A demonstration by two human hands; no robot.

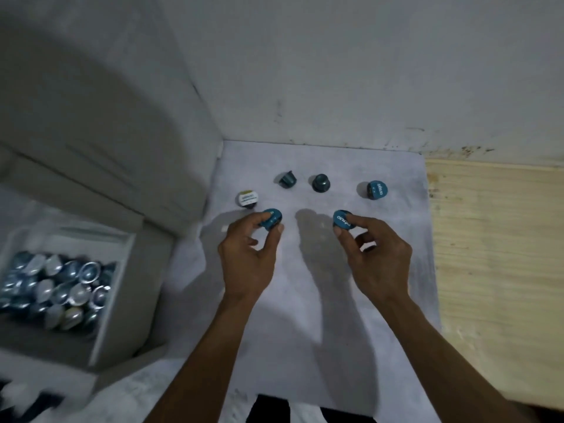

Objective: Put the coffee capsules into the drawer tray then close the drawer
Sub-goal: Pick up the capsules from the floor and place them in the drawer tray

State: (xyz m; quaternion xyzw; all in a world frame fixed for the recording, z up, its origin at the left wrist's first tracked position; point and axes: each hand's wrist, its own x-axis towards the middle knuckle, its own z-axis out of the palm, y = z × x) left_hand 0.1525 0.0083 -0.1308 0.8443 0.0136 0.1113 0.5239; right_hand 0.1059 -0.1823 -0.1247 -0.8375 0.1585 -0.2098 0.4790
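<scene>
My left hand (248,254) pinches a blue coffee capsule (272,219) between thumb and fingers, just above the white cloth. My right hand (377,254) pinches another blue capsule (341,219) the same way. Farther back on the cloth lie a white-lidded capsule (247,199), two dark blue capsules (287,179) (320,182) and a blue-lidded one (377,189). At the lower left the open drawer tray (114,300) holds several capsules (58,288).
The white cloth (305,315) covers the tabletop; bare wood (494,239) shows at the right. A white cabinet body (106,141) rises left of the cloth, above the drawer. A white wall closes off the back.
</scene>
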